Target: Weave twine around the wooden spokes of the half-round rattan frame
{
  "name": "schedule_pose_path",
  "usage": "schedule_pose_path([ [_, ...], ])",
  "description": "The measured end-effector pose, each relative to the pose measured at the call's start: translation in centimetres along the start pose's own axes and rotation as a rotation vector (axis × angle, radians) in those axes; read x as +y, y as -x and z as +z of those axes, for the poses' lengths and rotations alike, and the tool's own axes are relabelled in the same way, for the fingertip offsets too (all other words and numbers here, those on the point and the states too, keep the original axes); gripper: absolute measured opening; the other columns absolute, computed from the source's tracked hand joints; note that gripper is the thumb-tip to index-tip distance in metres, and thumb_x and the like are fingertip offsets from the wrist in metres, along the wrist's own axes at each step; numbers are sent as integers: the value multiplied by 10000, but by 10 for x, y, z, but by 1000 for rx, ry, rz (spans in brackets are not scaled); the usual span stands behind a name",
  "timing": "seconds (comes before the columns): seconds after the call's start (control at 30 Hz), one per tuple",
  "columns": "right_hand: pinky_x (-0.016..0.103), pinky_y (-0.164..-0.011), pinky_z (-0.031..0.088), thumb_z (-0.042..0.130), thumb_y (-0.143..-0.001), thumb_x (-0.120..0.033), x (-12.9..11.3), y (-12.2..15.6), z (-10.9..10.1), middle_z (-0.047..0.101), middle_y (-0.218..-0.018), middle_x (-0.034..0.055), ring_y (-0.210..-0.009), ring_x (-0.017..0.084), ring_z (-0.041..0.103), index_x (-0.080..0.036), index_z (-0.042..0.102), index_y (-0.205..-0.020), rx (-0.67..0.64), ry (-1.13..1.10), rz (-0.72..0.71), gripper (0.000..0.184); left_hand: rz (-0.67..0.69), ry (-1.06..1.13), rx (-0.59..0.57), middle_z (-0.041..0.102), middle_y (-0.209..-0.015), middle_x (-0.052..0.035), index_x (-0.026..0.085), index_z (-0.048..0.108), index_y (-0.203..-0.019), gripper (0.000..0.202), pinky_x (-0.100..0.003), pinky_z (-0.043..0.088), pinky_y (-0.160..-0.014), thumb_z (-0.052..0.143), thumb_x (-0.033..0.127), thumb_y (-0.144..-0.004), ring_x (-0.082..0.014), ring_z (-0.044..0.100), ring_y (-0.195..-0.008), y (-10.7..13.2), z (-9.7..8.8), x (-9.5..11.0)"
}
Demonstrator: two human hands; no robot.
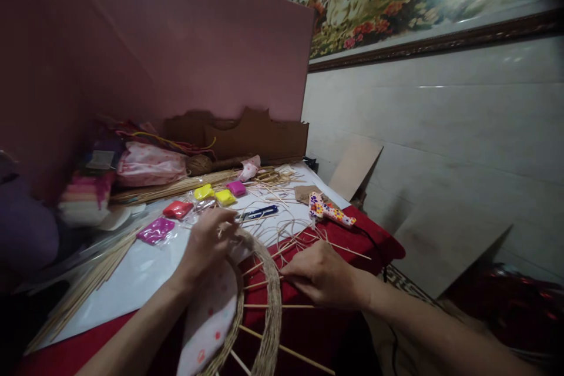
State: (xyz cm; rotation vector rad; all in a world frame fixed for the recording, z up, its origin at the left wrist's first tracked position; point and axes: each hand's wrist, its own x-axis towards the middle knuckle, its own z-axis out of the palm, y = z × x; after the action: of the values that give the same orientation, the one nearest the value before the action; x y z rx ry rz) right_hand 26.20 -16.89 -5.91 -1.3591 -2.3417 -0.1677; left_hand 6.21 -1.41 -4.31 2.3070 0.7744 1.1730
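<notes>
A round frame of thin sticks with a wide band of jute twine (274, 305) woven across its spokes lies tilted in front of me. Its centre is a white disc with red spots (210, 311), edged in twine. My left hand (211, 241) is closed at the upper rim, its fingertips partly hidden. Outside the band, on the right, my right hand (324, 273) pinches near a stick and the twine; the exact grip point is hard to see. Loose twine (286, 230) curls over the table just beyond. Several bare stick ends stick out past the band.
A flower-patterned glue gun (330, 210) lies at the right edge, beside a blue utility knife (259, 212). Coloured packets (155, 230), bundled sticks (99, 273), a twine ball (199, 164) and a spotted cloth bundle (151, 163) cover the left and back. Cardboard (255, 135) stands behind.
</notes>
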Motion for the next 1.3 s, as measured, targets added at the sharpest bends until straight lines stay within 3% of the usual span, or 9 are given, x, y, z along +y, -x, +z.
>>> schedule_pose_path([
  [0.1, 252, -507, 306, 518, -797, -142, 0, -1, -1, 676, -624, 13, -543, 126, 587, -177, 697, -831, 6, 12, -4, 185, 172, -144, -347, 644, -861, -26, 217, 649, -914, 165, -350, 416, -777, 618, 291, -770, -200, 525, -863, 6, 4, 17],
  [0.17, 255, -505, 299, 520, -786, -130, 0, -2, -2, 673, -619, 12, -537, 124, 578, -175, 694, -821, 7, 17, -4, 183, 181, -241, -465, 639, -878, -29, 223, 644, -948, 212, -365, 400, -787, 635, 330, -765, -212, 507, -883, 8, 4, 26],
  [0.23, 255, -504, 298, 524, -776, -123, -1, -3, -3, 667, -611, 11, -534, 121, 571, -173, 691, -805, 0, 17, 0, 177, 183, -327, -508, 625, -883, -33, 227, 644, -947, 219, -379, 383, -795, 632, 354, -768, -222, 489, -892, 10, 2, 34],
  [0.4, 252, -500, 292, 514, -777, -128, -3, -5, -6, 645, -590, 11, -526, 117, 546, -167, 683, -775, -16, 25, 5, 174, 217, -433, -519, 581, -912, -42, 238, 631, -921, 184, -380, 361, -797, 604, 364, -791, -226, 454, -900, 15, 1, 42],
  [0.87, 251, -502, 301, 492, -804, -161, -3, -5, -8, 647, -608, 17, -538, 120, 549, -174, 683, -813, -29, 41, -5, 192, 272, -480, -490, 539, -923, -65, 223, 585, -990, 202, -381, 385, -775, 553, 293, -804, -236, 446, -896, 20, 8, 32],
  [1.07, 250, -496, 305, 491, -795, -152, -5, -7, -11, 646, -602, 25, -531, 120, 543, -163, 689, -839, 0, 28, -21, 204, 346, -524, -384, 586, -893, -65, 190, 589, -910, 110, -345, 412, -718, 521, 204, -826, -214, 520, -835, 21, 12, 35],
  [1.2, 243, -494, 298, 483, -807, -153, -7, -10, -17, 647, -610, 24, -527, 114, 535, -164, 687, -877, 28, 26, -37, 217, 458, -509, -314, 626, -744, -47, 182, 608, -833, 129, -345, 403, -663, 484, 151, -840, -207, 542, -723, 24, 16, 36],
  [1.3, 248, -479, 263, 479, -820, -173, -9, -12, -19, 628, -592, 15, -503, 108, 509, -167, 682, -882, 66, 65, -48, 212, 398, -480, -275, 635, -669, -35, 197, 640, -894, 202, -325, 400, -612, 457, 129, -844, -192, 554, -639, 28, 17, 37],
])
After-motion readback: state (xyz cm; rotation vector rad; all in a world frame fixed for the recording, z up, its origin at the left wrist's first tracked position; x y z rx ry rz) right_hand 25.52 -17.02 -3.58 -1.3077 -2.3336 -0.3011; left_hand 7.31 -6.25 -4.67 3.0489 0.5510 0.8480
